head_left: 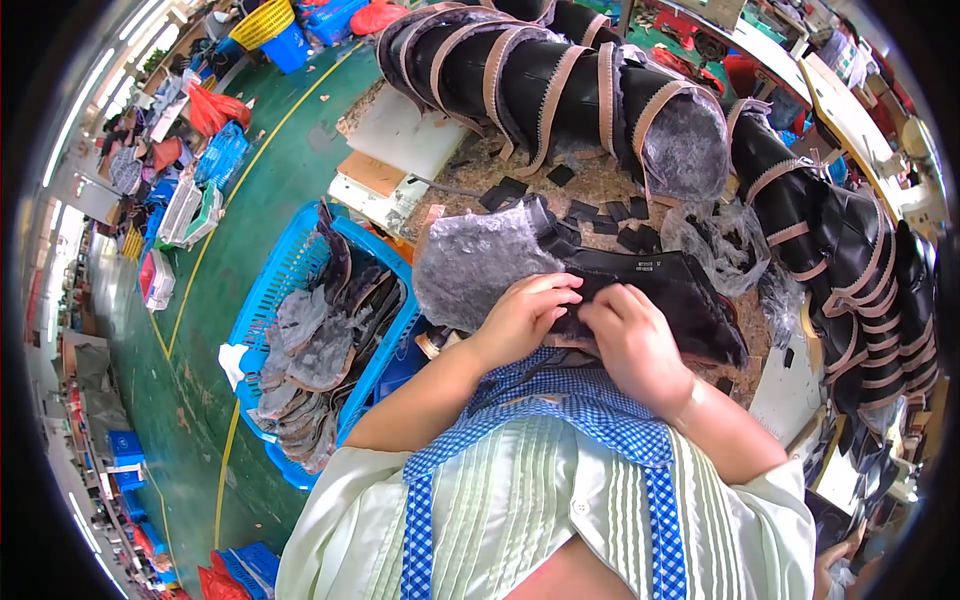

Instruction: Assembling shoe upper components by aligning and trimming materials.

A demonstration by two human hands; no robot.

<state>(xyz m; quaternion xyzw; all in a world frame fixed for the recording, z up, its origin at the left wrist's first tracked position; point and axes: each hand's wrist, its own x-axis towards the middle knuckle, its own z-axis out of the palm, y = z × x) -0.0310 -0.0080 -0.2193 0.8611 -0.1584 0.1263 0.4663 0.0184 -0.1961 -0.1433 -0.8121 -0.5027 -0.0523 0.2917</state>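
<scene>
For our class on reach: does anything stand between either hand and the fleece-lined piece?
Nothing visible does: the left hand and right hand are both on the fleece-lined piece; black scraps lie beyond it.

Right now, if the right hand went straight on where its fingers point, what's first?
The right hand would likely meet the left hand first, over the dark panel; depth there is unclear.

Green floor (300, 165) bears yellow line (228, 450); upper left, yellow basket (262, 22) against blue bin (288, 50) (red plastic bag (212, 108) farther left).
</scene>
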